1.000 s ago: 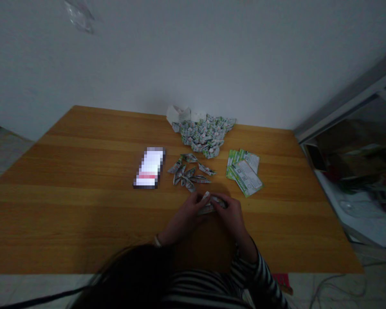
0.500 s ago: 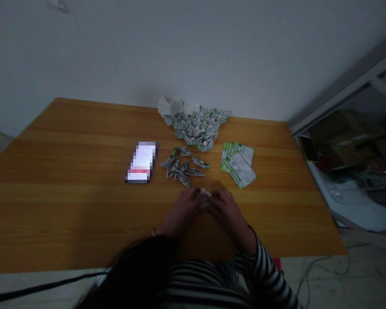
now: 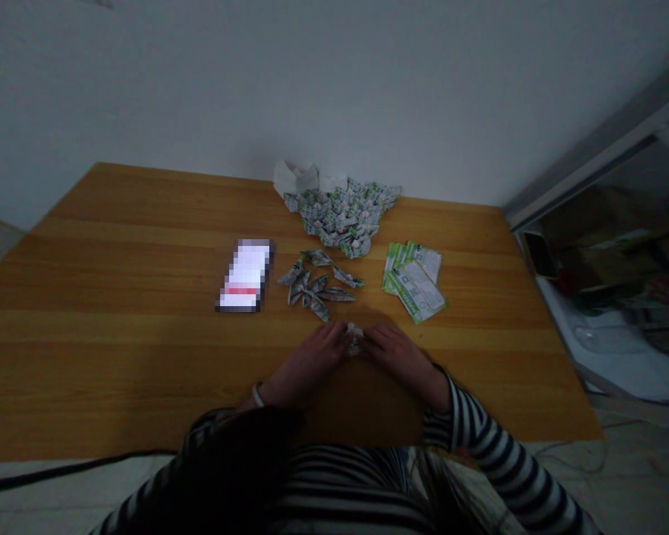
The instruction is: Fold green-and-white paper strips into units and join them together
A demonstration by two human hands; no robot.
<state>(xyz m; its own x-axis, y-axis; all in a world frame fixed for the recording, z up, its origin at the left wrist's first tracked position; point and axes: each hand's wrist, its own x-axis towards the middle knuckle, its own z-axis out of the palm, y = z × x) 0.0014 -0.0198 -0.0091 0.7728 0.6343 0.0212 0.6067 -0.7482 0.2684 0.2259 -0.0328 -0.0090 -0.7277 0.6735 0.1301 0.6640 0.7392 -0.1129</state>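
Observation:
On the wooden table [image 3: 117,297], my left hand [image 3: 312,357] and my right hand [image 3: 393,353] meet at a small folded piece of printed paper [image 3: 354,338]. The fingertips of both hands pinch it from either side, low over the tabletop. Just beyond my hands lie several folded paper pieces [image 3: 315,282] spread loosely. A bigger heap of folded pieces [image 3: 343,212] sits at the far edge by the wall. A small stack of flat green-and-white printed sheets [image 3: 415,286] lies to the right of the hands.
A phone with a lit screen [image 3: 245,275] lies left of the loose pieces. A white wall runs behind the table. At the right, a metal-framed shelf [image 3: 618,245] holds clutter. A dark cable [image 3: 61,472] runs along the floor at the near left.
The paper piece between my hands has become smaller and more tightly folded, and my fingertips have drawn closer together. The view has shifted slightly.

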